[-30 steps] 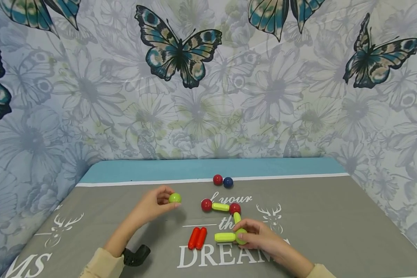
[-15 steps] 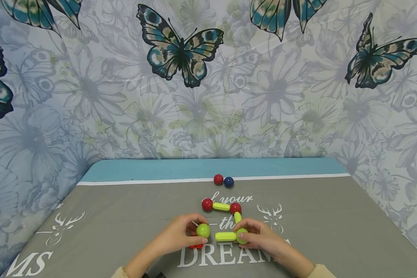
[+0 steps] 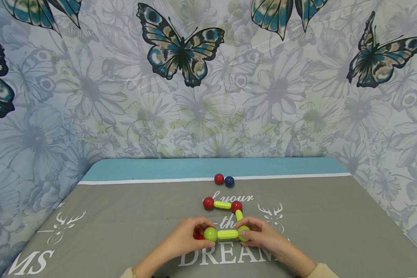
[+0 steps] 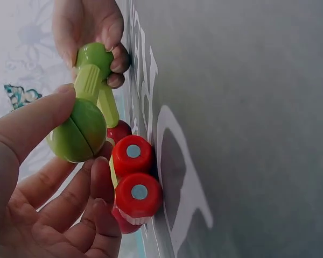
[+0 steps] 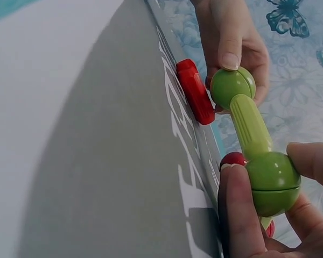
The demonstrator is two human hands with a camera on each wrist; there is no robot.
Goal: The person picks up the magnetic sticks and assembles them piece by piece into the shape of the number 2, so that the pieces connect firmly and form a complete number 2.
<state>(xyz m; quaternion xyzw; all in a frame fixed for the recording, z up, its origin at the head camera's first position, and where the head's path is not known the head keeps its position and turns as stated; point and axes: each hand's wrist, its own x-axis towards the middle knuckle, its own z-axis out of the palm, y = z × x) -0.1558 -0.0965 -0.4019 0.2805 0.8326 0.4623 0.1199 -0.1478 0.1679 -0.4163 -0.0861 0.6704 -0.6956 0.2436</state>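
My left hand (image 3: 189,235) pinches a green ball (image 4: 78,131) between thumb and fingers, right at the free end of a yellow-green rod (image 3: 227,234). At the rod's other end, my right hand (image 3: 265,235) grips a second green ball (image 5: 273,184). From that ball another yellow-green rod (image 3: 239,215) runs back to a red ball (image 3: 236,206). A further rod (image 3: 222,205) links it to a red ball (image 3: 208,203) on the left. Two red rods (image 4: 139,194) with grey round end discs lie side by side below the left hand, mostly hidden by it in the head view.
A loose red ball (image 3: 219,178) and a dark blue ball (image 3: 229,182) sit together farther back, by the white stripe. The grey printed cloth (image 3: 125,216) covers the table up to a blue band (image 3: 160,169). Behind it hangs a butterfly-patterned backdrop (image 3: 180,116).
My left hand has brought its green ball rightward and nearer, over the red rods, to the yellow-green rod's end. The right hand has stayed on its ball.
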